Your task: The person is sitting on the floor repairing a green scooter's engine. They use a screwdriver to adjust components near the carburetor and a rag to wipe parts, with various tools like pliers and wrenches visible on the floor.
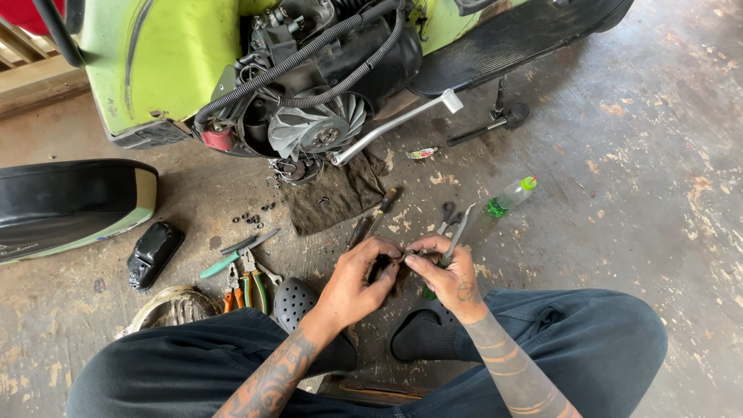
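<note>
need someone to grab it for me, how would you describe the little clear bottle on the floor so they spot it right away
Start at the lime-green scooter with its engine exposed, then follow the silver kick lever down to the concrete floor on its right. The small clear bottle lies there on its side, alone. Its green cap and green liquid set it apart from the metal tools nearer the hands.

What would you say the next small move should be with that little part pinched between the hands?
Probably keep both hands low over the floor: the left hand and right hand pinch a small dark part at their fingertips, and loose tools lie close below.
</note>
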